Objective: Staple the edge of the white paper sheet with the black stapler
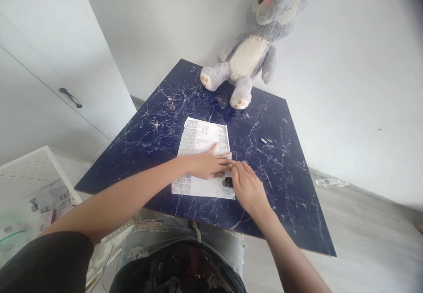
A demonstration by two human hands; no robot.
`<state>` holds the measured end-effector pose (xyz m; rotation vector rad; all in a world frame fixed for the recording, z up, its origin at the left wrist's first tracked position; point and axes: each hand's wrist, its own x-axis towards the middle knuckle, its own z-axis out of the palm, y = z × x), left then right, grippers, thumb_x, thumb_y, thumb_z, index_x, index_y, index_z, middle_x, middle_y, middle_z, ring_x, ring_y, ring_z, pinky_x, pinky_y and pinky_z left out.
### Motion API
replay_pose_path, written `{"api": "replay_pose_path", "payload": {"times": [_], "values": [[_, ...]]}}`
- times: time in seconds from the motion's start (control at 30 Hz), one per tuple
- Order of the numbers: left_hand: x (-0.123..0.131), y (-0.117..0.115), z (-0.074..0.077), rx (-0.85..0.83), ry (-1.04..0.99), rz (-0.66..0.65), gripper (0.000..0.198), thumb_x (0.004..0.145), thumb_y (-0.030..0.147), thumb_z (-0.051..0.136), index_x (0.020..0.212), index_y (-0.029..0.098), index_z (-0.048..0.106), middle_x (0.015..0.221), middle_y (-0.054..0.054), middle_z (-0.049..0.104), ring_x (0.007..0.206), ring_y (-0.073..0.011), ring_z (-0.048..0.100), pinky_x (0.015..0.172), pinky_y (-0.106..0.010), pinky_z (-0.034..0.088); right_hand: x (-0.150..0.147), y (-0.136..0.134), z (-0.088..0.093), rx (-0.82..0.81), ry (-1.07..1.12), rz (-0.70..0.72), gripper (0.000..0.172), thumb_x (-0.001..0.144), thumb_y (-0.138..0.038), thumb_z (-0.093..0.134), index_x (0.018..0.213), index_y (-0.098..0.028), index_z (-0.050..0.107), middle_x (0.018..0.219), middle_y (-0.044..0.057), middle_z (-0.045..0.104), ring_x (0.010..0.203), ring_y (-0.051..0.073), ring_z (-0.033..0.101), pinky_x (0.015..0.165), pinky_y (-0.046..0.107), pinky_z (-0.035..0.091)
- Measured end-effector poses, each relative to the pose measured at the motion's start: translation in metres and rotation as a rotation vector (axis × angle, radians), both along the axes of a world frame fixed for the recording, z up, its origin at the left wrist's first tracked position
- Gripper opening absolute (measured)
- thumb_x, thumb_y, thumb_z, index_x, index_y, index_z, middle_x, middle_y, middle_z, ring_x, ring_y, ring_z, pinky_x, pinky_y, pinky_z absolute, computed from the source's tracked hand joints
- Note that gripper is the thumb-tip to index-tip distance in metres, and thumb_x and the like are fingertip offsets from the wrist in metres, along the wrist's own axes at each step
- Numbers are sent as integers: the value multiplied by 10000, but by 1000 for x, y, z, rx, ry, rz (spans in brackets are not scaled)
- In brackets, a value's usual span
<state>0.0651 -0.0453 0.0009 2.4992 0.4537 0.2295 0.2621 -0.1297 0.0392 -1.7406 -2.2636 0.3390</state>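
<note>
A sheet of printed paper lies on the dark blue marbled table. Across it my left hand rests flat, fingers stretched toward the sheet's right edge and thumb pointing away from me. At that right edge my right hand is closed, with its fingertips close against those of my left hand. A small black object shows beneath and beside my right hand, over the paper; most of it is hidden, so its kind cannot be made out.
A grey plush bear sits at the table's far edge by the wall. Right of the paper lies a small pale piece. A white perforated basket stands at lower left, and a clear plastic item lies on the floor.
</note>
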Motion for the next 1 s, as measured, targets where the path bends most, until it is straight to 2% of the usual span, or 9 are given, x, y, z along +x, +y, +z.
{"api": "replay_pose_path", "payload": {"times": [0.17, 0.3, 0.43, 0.57, 0.63, 0.73, 0.83, 0.9, 1.0], "values": [[-5, 5, -2, -7, 5, 25, 641, 972, 150, 296, 1592, 299, 234, 1664, 6, 208, 1545, -194, 113, 1264, -470, -25, -24, -6, -16, 199, -304, -40, 287, 992, -226, 369, 1168, -161, 587, 981, 173, 598, 928, 308, 534, 770, 407, 420], [-5, 6, 2, 5, 34, 38, 637, 978, 179, 314, 1600, 243, 196, 1666, -37, 207, 1549, -205, 98, 1265, -473, 28, -22, -6, -9, 134, -275, -41, 264, 1008, -227, 351, 1073, -167, 600, 941, 151, 605, 903, 301, 558, 780, 410, 425], [-6, 9, 4, -4, 33, 66, 633, 1005, 279, 348, 1603, 196, 160, 1667, -71, 198, 1553, -208, 77, 1266, -441, 53, 8, -9, 13, -70, -14, 182, 208, 1036, -300, 386, 1024, -223, 579, 972, 78, 624, 905, 238, 584, 827, 364, 458], [-9, 10, 0, -78, 38, 122, 662, 1002, 359, 399, 1604, 247, 148, 1681, -39, 142, 1553, -225, 81, 1262, -422, 99, 58, -22, 23, -165, 31, 345, 171, 971, -344, 542, 1101, -248, 600, 1050, 78, 651, 959, 253, 596, 821, 376, 488], [-10, 10, -3, -125, 23, 180, 699, 980, 389, 450, 1599, 265, 151, 1686, -37, 113, 1544, -246, 135, 1234, -409, 207, 85, -29, 20, -185, 54, 254, 164, 966, -368, 540, 1040, -242, 615, 952, 61, 663, 852, 234, 611, 738, 355, 495], [-9, 11, -3, -158, -55, 231, 736, 915, 422, 577, 1558, 262, 258, 1671, -66, 165, 1500, -268, 267, 1169, -398, 326, 106, -32, 15, -98, 136, -108, 256, 944, -472, 552, 968, -220, 591, 726, 7, 613, 621, 189, 564, 562, 306, 442], [-13, 21, 5, -97, -347, 435, 478, 895, 422, 625, 1328, 243, 532, 1481, -104, 477, 1342, -270, 479, 1070, -411, 422, 79, -15, 10, 76, 232, -358, 307, 926, -515, 561, 935, -208, 558, 678, 4, 599, 575, 183, 541, 525, 293, 401], [-24, 32, 11, -43, -623, 722, 253, 932, 400, 573, 1102, 217, 611, 1199, -94, 635, 1110, -227, 606, 929, -359, 491, 35, 7, 4, 127, 276, -329, 281, 934, -487, 549, 923, -206, 544, 734, 34, 629, 615, 194, 554, 554, 300, 401], [-50, 50, 16, 13, -929, 1076, 180, 944, 348, 534, 871, 192, 586, 852, -33, 619, 809, -160, 595, 740, -269, 478, -44, 48, -7, 169, 295, -233, 178, 940, -375, 527, 961, -198, 521, 894, 88, 661, 755, 225, 605, 659, 316, 437]]}}
